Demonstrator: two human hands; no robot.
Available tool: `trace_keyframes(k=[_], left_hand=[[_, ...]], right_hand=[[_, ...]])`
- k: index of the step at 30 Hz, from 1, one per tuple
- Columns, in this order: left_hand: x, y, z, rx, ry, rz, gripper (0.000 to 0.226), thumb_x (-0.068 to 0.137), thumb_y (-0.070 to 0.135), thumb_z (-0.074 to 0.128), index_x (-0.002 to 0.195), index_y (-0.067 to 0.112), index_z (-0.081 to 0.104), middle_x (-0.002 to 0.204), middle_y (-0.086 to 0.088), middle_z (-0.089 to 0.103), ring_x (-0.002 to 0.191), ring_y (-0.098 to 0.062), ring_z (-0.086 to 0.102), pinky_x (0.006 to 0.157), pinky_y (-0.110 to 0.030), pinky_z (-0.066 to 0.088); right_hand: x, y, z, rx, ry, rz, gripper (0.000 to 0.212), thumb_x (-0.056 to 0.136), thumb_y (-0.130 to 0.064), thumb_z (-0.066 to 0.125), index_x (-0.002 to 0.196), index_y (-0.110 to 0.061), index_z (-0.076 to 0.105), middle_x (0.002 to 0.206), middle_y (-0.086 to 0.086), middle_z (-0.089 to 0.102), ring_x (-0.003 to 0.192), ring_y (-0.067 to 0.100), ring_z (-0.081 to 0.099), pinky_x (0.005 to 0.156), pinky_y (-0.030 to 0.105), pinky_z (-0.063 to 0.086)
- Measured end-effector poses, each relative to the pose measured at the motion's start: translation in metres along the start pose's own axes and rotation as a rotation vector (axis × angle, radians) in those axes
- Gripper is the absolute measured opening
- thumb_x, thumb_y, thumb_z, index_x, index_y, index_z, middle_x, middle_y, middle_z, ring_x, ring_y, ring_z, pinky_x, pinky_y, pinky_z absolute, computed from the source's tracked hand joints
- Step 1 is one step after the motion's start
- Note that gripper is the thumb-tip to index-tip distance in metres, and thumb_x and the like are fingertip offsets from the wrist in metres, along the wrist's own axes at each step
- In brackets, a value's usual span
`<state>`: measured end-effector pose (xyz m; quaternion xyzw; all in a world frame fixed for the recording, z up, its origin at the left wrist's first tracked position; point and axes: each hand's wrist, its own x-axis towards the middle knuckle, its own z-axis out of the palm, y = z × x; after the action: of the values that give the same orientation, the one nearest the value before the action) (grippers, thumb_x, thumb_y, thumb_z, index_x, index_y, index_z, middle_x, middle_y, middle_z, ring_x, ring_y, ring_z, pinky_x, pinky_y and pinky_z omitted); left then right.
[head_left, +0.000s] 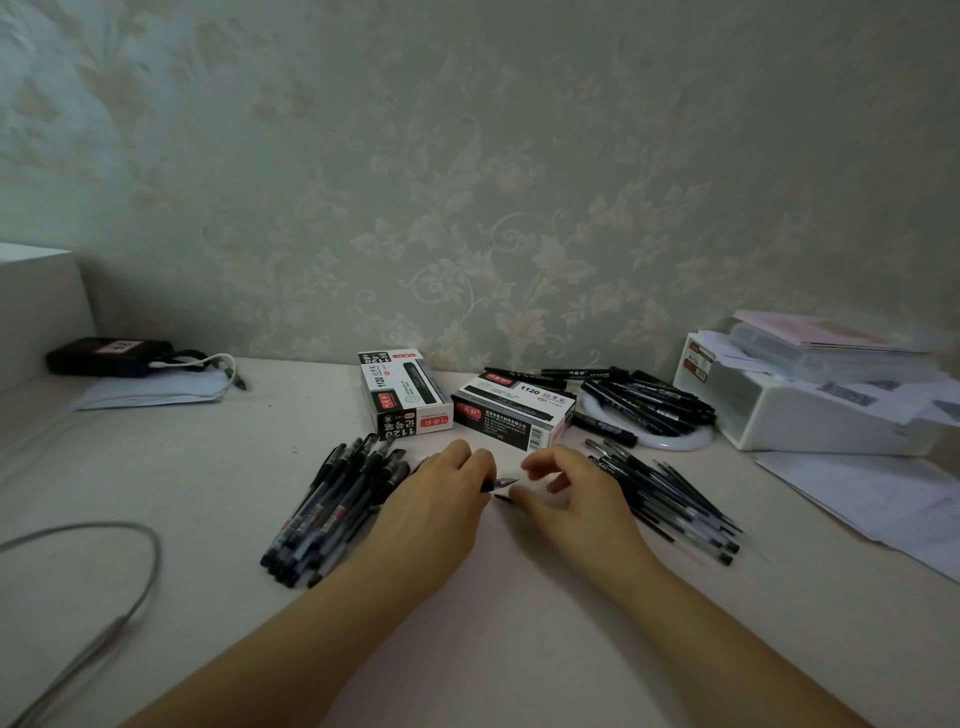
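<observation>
Gel pen (500, 484) is held at worktop (519, 623) centre, just above the surface. Left hand (441, 499) grip is closed round it, fingers curled over the barrel. Only the front end is seen: black section and bare silver cone tip, uncapped, pointed to 3 o'clock. The rest is hidden under the hand.

Right hand (571, 493) is placed just beside the tip, fingers loosely curled. Small dark piece (502, 498) is seen at its thumb. Whether it is pinched cannot be told, so that grip's state is unclear.

- Capped pen pile (332, 509): 9 o'clock of the left hand, touching it.
- Loose pen pile (670, 499): 3 o'clock of the right hand.
- Two "1120" boxes (410, 395) (514, 415): 12 o'clock, near the fingertips.
- Black markers (649, 400) are stacked on a white plate (691, 441) at 2 o'clock.
</observation>
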<state>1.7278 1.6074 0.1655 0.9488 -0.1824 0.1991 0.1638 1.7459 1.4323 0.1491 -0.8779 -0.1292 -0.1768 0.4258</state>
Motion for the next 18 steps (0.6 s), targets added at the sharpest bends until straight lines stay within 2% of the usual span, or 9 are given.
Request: trace_keyframes(k=[2,6,12,16,18], left_hand=[[0.0003,0.0005,-0.0003,-0.013,0.013,0.026,0.015,0.099,0.027,0.046,0.113,0.024,0.051,0.107,0.005,0.047,0.094,-0.015,0.051,0.073,-0.032,0.048],[0.0000,0.0043,-0.0021,-0.095,0.040,0.081,0.017,0.098,0.026,0.048,0.113,0.022,0.054,0.106,0.004,0.048,0.092,-0.015,0.051,0.074,-0.032,0.046],[0.0012,0.0053,-0.0053,-0.246,0.072,0.037,0.013,0.095,0.027,0.054,0.103,0.018,0.059,0.099,0.006,0.058,0.088,-0.012,0.054,0.078,-0.035,0.047],[0.0018,0.0044,-0.0050,-0.232,0.051,0.026,0.021,0.099,0.031,0.046,0.108,0.021,0.062,0.101,0.006,0.060,0.092,-0.012,0.055,0.080,-0.036,0.047],[0.0015,0.0048,-0.0038,-0.219,0.052,0.018,0.023,0.100,0.031,0.045,0.111,0.022,0.062,0.103,0.006,0.059,0.093,-0.013,0.055,0.080,-0.035,0.047]], right_hand=[[0.0003,-0.0055,-0.0008,0.059,-0.006,-0.019,0.014,0.088,-0.040,0.066,0.100,-0.032,0.068,0.092,-0.020,0.066,0.082,-0.001,0.058,0.068,0.008,0.042],[-0.0013,-0.0102,-0.0021,0.129,-0.092,-0.006,0.018,0.091,-0.045,0.062,0.086,-0.031,0.071,0.079,-0.014,0.069,0.073,0.003,0.063,0.063,0.013,0.046],[0.0015,-0.0104,-0.0075,0.351,-0.117,0.063,0.011,0.088,-0.031,0.070,0.078,-0.028,0.074,0.073,-0.006,0.073,0.068,0.002,0.066,0.062,0.008,0.046],[0.0033,-0.0093,-0.0099,0.410,-0.142,0.074,0.006,0.086,-0.023,0.073,0.083,-0.027,0.075,0.081,-0.005,0.075,0.078,0.006,0.069,0.067,0.013,0.049],[0.0037,-0.0083,-0.0100,0.404,-0.137,0.063,0.011,0.085,-0.018,0.075,0.089,-0.028,0.075,0.089,-0.010,0.075,0.081,0.005,0.067,0.070,0.016,0.051]])
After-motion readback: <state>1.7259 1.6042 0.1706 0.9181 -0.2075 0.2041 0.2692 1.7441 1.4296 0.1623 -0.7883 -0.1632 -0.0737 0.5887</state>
